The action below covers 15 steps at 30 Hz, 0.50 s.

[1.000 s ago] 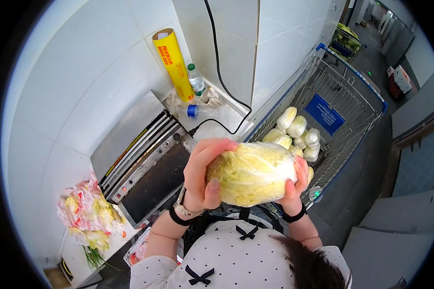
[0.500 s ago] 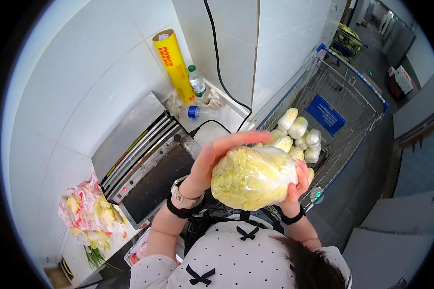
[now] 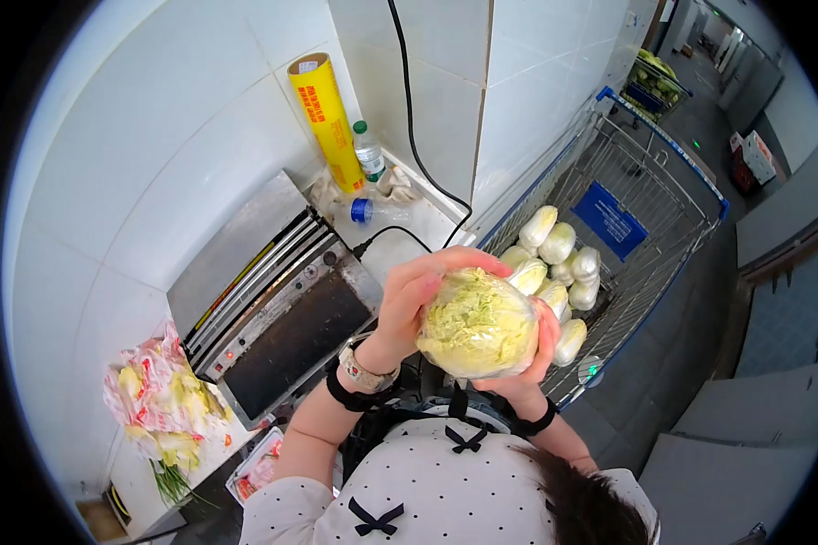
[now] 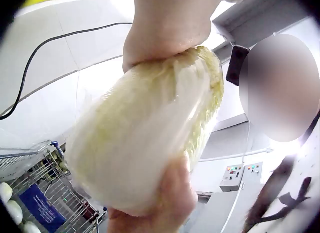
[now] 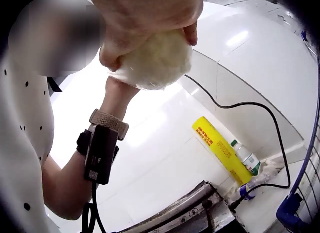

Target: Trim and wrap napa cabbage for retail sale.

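Note:
A napa cabbage (image 3: 478, 325) in shiny clear film is held up in front of the person's chest, its leafy end facing the head camera. The left hand (image 3: 415, 292) holds its left side, fingers over the top. From the right, the right hand (image 3: 529, 352) grips the other end. In the left wrist view the pale ribs of the cabbage (image 4: 135, 138) fill the middle, with the right hand (image 4: 162, 200) round its lower end. The right wrist view has the right hand (image 5: 150, 17) wrapped over the pale base (image 5: 157, 62).
A film-wrapping machine (image 3: 291, 318) stands on the counter at left, near a yellow film roll (image 3: 327, 123) and bottles (image 3: 369, 150). Loose leaves lie on a plastic bag (image 3: 168, 391). At right, a shopping cart (image 3: 645, 291) contains several wrapped cabbages (image 3: 557, 243).
The cabbage has turned from lying crosswise to showing its leafy end. The left hand loosened with fingers extended half a second ago, then closed on it again; the right hand kept its grip.

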Motion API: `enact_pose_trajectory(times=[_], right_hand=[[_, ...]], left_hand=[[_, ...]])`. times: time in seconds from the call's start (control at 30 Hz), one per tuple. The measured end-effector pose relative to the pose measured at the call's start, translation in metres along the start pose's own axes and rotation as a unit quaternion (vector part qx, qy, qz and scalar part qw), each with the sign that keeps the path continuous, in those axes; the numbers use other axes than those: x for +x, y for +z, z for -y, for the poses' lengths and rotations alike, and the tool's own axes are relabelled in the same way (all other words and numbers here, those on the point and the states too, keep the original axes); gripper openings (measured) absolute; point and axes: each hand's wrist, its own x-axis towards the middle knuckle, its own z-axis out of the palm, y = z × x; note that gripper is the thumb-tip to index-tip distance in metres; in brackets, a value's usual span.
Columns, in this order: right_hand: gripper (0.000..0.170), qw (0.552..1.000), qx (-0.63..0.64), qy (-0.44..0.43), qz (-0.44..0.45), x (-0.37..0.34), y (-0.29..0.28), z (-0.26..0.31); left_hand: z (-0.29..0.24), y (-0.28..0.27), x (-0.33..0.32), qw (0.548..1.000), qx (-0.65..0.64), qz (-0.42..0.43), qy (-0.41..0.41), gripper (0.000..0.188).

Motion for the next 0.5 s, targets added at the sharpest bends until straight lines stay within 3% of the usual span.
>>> enact_pose_trajectory(times=[0.13, 0.23, 0.27, 0.37, 0.5], right_hand=[[0.105, 0.989, 0.11, 0.098, 0.021, -0.014, 0.003, -0.005], [0.109, 0.935, 0.287, 0.206, 0.025, -0.013, 0.008, 0.0], [0.11, 0.903, 0.355, 0.24, 0.023, -0.01, 0.01, 0.003], [0.115, 0.869, 0.398, 0.292, 0.012, -0.01, 0.011, 0.008], [0.115, 0.871, 0.391, 0.298, 0.022, -0.007, 0.009, 0.008]], left_hand=[[0.003, 0.002, 0.001, 0.999, 0.037, 0.008, 0.001, 0.075], [0.016, 0.009, 0.005, 0.985, 0.098, -0.023, 0.138, 0.074], [0.014, 0.009, 0.005, 0.986, 0.072, -0.029, 0.147, 0.067], [0.012, 0.005, 0.007, 0.972, 0.2, -0.028, 0.122, 0.064], [0.012, 0.004, 0.0, 0.967, 0.233, -0.032, 0.093, 0.061]])
